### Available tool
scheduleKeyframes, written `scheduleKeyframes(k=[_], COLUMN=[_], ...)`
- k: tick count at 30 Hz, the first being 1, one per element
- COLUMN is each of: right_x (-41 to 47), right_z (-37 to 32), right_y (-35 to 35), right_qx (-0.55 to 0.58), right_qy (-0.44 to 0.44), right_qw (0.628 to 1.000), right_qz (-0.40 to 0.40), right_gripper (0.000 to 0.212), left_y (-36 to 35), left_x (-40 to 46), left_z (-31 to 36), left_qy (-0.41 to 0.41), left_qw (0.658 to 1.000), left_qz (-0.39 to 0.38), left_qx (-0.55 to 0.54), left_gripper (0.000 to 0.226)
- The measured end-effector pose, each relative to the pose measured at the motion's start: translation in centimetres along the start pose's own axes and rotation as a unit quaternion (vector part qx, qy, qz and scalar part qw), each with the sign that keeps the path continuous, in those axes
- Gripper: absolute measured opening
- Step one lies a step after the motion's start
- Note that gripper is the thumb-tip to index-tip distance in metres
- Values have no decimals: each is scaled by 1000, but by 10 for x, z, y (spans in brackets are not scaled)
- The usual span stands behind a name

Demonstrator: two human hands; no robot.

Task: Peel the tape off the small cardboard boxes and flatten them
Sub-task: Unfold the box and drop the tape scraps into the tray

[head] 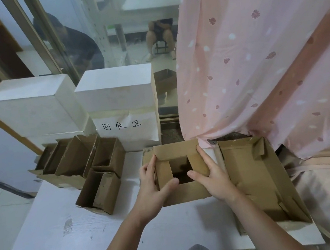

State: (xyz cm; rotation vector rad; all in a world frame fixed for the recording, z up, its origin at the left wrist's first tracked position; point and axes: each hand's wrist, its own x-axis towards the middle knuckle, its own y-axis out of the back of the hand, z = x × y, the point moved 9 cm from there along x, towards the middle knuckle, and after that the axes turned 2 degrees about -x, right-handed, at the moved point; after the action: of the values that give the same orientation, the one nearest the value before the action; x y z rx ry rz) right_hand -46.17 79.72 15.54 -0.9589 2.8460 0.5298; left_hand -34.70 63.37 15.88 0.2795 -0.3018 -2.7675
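A small brown cardboard box [184, 193] stands open on the white table [69, 232], its flaps spread and its dark inside showing. My left hand [152, 181] grips its left side, fingers along the outside and thumb hooked over the left flap. My right hand [210, 171] grips the right flap, fingers laid on top and thumb at the opening's edge. I cannot see tape on this box. Several more small open boxes [85, 162] are clustered at the left, one [99, 192] nearest my left hand.
A large shallow cardboard box [259, 175] lies right of the held box. White foam blocks [113, 89] stand behind, one with a handwritten paper label [121, 126]. A pink curtain [256, 60] hangs at the right. People sit beyond the glass.
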Motion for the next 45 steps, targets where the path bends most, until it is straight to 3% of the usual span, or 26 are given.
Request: scheduleKeyframes(k=[2,5,11,20,25,30,36,45], right_x=[-1,-3,0,0,2,7,14,19], right_z=[2,3,4,-1,-1,7,23,55], right_y=[-4,-11,-16,-18,-14,-12,-7,-7], right_qx=[-17,-41,-48,-13,32,68,146,251], right_qy=[8,14,22,37,30,29,-5,-77], right_qw=[1000,999,998,999,999,997,988,965], right_qz=[12,19,25,8,15,23,53,14], right_gripper=[84,86,85,70,53,61,65,68], left_y=[7,17,18,26,24,25,7,9], left_x=[3,8,7,0,3,6,5,2], left_z=[-2,-6,-13,-8,-15,-24,-18,-11], left_qy=[6,30,46,35,21,14,25,-9], left_qw=[998,988,975,979,988,992,999,997], left_qz=[63,128,154,181,151,103,-19,-76], left_qx=[24,85,151,87,-4,-68,-44,-18], left_gripper=[87,90,91,87,76,67,96,122])
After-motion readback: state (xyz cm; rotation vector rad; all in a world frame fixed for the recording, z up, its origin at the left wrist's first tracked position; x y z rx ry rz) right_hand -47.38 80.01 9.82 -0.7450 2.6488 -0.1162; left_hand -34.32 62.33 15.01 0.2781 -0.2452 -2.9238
